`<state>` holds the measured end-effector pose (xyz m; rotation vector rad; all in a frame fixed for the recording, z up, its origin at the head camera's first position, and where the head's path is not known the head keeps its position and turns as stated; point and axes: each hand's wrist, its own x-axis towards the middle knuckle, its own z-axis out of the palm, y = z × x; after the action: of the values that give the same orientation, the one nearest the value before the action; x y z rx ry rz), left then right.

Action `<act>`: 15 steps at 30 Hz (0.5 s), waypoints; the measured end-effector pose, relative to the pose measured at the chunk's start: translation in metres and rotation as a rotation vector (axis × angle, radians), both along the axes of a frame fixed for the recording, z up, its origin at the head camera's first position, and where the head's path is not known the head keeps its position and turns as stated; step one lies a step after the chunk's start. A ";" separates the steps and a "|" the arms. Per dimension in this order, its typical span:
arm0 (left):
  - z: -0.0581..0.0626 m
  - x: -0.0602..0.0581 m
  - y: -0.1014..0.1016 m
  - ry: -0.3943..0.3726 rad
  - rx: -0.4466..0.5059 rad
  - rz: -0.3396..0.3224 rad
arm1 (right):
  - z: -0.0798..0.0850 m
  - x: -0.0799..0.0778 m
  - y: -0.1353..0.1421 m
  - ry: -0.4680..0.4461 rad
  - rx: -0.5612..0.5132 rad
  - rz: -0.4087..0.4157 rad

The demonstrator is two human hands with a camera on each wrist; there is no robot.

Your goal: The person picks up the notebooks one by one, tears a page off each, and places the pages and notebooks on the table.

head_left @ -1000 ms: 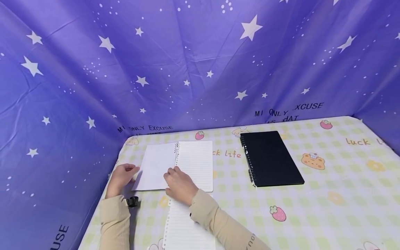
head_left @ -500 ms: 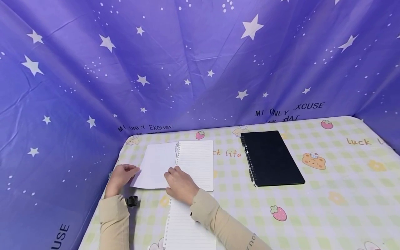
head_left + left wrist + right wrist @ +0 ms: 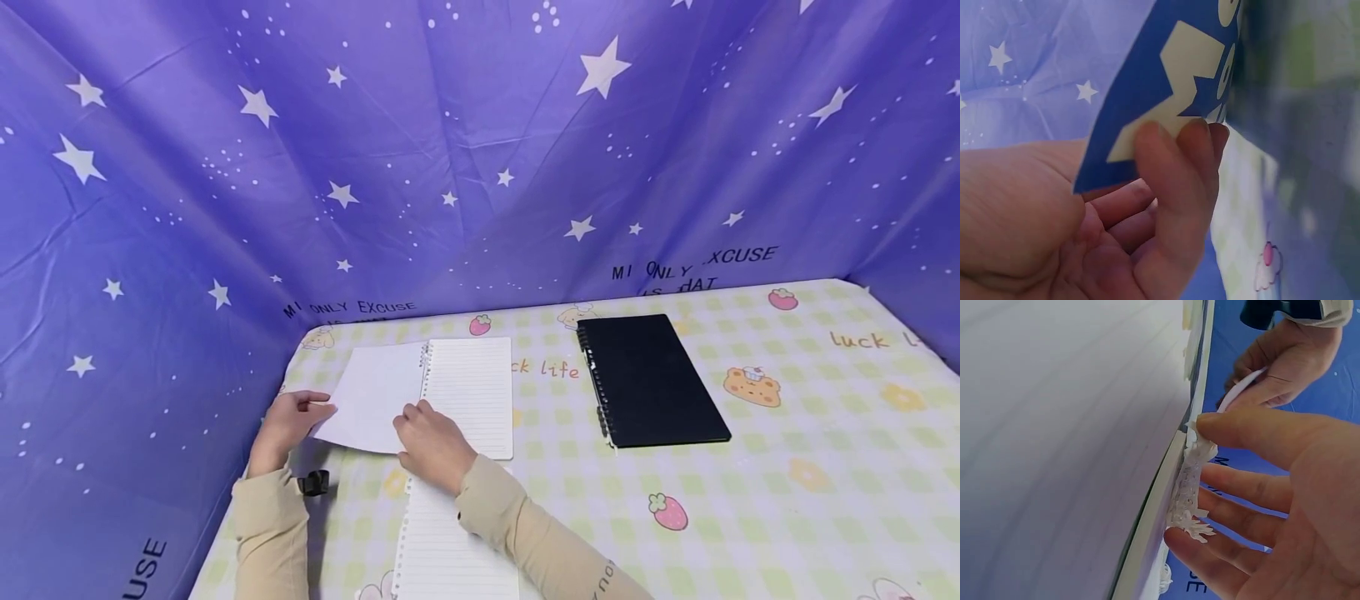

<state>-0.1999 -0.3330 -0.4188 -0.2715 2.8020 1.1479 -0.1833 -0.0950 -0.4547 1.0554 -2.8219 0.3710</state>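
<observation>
An open ring-bound notebook (image 3: 468, 392) lies on the table's left half, lined page on the right and plain white inner cover (image 3: 378, 396) on the left. My left hand (image 3: 288, 425) pinches the cover's outer lower corner, which is bent up. In the left wrist view the cover's outside (image 3: 1141, 106) is blue with cream shapes, between the thumb side and fingertips. My right hand (image 3: 435, 442) is at the lower end of the spine. In the right wrist view its thumb and fingertips hold the white plastic binding rings (image 3: 1188, 487).
Loose lined sheets (image 3: 450, 542) with punched holes lie below the notebook, partly under the right forearm. A black ring-bound notebook (image 3: 652, 383) rests closed to the right. A checked cloth (image 3: 810, 525) covers the table, and a purple star-printed curtain (image 3: 465, 167) hangs behind.
My left hand has shifted slightly left, and the cover's lower corner has lifted and curved upward. The right hand stays at the spine.
</observation>
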 end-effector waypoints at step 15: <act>0.023 0.006 0.005 0.026 0.131 0.004 | 0.003 0.002 -0.003 0.149 0.006 -0.017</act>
<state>-0.1943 -0.3279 -0.3958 -0.2528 2.7337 1.3385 -0.1814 -0.0976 -0.4516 1.0143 -2.6998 0.2700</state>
